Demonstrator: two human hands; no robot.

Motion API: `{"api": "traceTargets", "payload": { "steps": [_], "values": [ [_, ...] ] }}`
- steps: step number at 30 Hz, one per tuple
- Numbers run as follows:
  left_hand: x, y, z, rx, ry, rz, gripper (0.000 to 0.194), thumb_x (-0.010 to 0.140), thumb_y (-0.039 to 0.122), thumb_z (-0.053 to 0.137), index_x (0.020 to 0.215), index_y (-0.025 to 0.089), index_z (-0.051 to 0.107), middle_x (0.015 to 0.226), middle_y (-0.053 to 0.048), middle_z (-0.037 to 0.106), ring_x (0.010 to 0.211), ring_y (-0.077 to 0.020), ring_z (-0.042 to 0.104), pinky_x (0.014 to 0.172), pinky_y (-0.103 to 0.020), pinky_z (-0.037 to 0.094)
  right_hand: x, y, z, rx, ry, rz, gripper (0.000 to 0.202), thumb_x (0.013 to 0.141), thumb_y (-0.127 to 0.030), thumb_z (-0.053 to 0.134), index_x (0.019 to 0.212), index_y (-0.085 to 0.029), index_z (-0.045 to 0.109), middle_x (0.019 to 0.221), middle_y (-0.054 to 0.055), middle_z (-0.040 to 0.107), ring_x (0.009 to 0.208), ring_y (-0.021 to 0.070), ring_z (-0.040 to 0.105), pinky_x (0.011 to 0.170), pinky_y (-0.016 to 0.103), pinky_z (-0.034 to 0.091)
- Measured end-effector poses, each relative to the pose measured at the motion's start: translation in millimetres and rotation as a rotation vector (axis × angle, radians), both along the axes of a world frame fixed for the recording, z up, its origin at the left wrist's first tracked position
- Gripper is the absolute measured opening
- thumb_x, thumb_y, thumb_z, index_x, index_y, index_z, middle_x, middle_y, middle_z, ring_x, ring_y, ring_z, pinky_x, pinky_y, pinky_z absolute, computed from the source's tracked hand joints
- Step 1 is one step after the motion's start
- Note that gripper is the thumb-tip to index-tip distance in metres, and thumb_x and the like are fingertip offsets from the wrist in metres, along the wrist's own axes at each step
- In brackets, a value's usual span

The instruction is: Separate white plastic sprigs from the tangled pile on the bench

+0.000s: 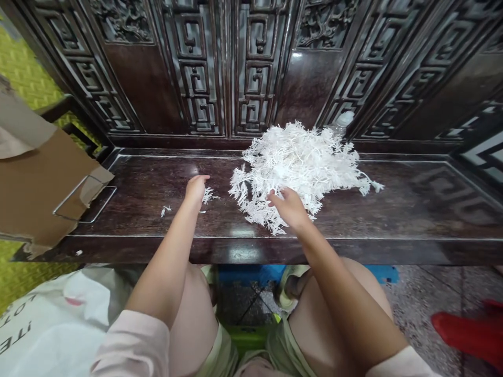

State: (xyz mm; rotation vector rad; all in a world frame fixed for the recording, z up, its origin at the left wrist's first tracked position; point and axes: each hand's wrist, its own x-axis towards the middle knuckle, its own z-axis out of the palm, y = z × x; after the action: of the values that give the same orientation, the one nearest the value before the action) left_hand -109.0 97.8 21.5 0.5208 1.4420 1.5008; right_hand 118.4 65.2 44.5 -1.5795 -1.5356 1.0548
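Note:
A big heap of white, branching plastic-looking sprigs (301, 157) lies on a dark wooden bench (393, 214). My right hand (291, 207) is at the heap's near edge, its thumb and fingers bent together among the white tips. Whatever those fingertips grip is hidden. To the left, my left hand (195, 191) is held over the bench with curled fingers, one fingertip pointing right. Beside its fingers shows a small white sprig (209, 196); I cannot tell if it is gripped or lies on the wood. Small white scraps (165, 211) lie left of that hand.
A carved dark wood backrest (255, 68) rises behind the bench. A clear bottle with a white cap (346, 119) stands behind the heap. At left are a cardboard piece (43, 183), a wire frame (84, 201) and a white bag (58, 319). A red object (467, 327) is at lower right.

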Motion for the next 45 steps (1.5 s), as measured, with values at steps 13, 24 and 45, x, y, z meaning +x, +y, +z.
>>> {"api": "traceTargets", "payload": {
  "steps": [13, 24, 45],
  "values": [
    [94.4, -65.9, 26.9, 0.22, 0.715, -0.473, 0.031, 0.07, 0.023, 0.06, 0.101, 0.024, 0.062, 0.068, 0.0, 0.048, 0.062, -0.0145, 0.044, 0.061, -0.025, 0.032, 3.7, -6.2, 7.3, 0.041, 0.038, 0.425, 0.018, 0.072, -0.029, 0.046, 0.064, -0.017, 0.056, 0.061, -0.003, 0.051, 0.065, 0.012, 0.047, 0.062, 0.024, 0.033],
    [91.5, -59.4, 31.2, 0.271, 0.837, -0.563, 0.01, 0.076, 0.024, 0.048, 0.077, 0.018, 0.055, 0.069, 0.001, 0.047, 0.065, -0.0124, 0.044, 0.062, -0.025, 0.034, 11.2, -2.4, 9.9, -0.121, 0.29, 0.229, 0.014, 0.065, -0.027, 0.057, 0.074, -0.016, 0.057, 0.071, 0.0, 0.057, 0.06, 0.0098, 0.05, 0.065, 0.027, 0.04],
    [87.6, -55.0, 25.7, 0.172, 0.703, -0.434, 0.013, 0.073, 0.03, 0.052, 0.075, 0.017, 0.053, 0.062, 0.003, 0.049, 0.057, -0.0106, 0.046, 0.055, -0.023, 0.036, -13.6, -15.1, 5.3, -0.257, 0.725, 0.243, 0.028, 0.065, -0.036, 0.066, 0.083, -0.018, 0.055, 0.084, 0.004, 0.058, 0.073, 0.0122, 0.053, 0.074, 0.029, 0.044]
  ]
}}
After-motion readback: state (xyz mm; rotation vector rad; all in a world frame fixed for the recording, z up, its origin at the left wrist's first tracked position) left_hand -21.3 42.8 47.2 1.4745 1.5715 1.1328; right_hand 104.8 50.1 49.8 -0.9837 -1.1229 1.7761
